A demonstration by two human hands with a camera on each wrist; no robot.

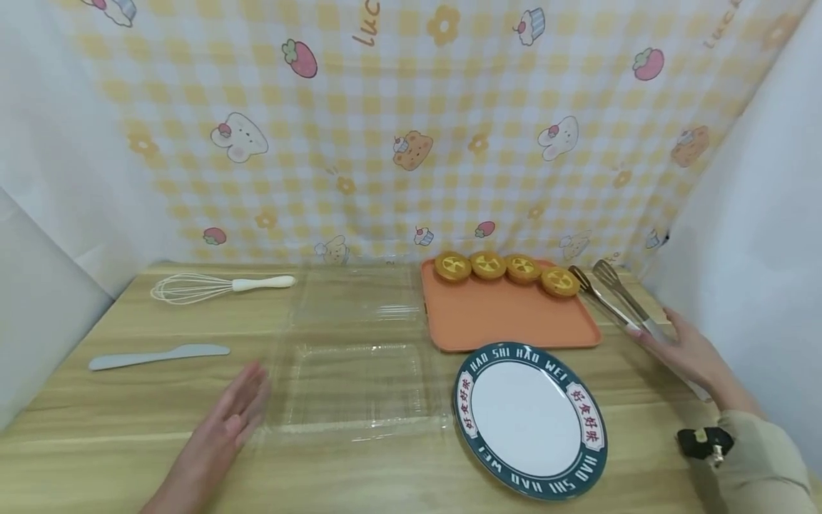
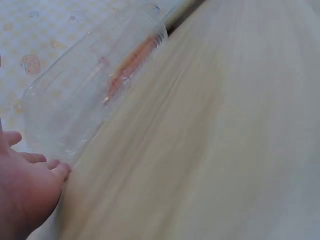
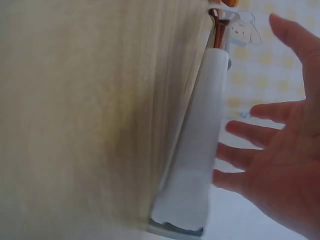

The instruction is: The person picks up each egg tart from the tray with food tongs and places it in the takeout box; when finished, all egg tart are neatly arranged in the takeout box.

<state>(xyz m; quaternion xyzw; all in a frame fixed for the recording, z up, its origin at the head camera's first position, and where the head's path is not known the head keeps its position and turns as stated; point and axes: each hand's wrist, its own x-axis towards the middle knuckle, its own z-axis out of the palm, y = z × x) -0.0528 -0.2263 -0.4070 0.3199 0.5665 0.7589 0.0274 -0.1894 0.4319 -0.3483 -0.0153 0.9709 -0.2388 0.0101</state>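
Observation:
On the right of the head view, my right hand (image 1: 690, 357) is over the tongs (image 1: 651, 327), which have metal heads and pale handles. The right wrist view has its fingers spread beside the pale tongs handle (image 3: 192, 145), not curled round it; whether a fingertip touches the handle, I cannot tell. My left hand (image 1: 218, 432) is held with its fingers extended, left of a clear plastic clamshell box (image 1: 359, 421) with its lid folded back. Seen from the left wrist, the fingertips are close to a corner of the clear box (image 2: 60, 120); contact is uncertain.
An orange tray (image 1: 507, 318) bears several egg tarts (image 1: 488, 265) along its back edge. In front is a white plate (image 1: 529, 421) with a green rim. To the left lie a whisk (image 1: 225, 285) and a pale spreading knife (image 1: 160, 355). A patterned cloth (image 1: 411, 143) hangs behind.

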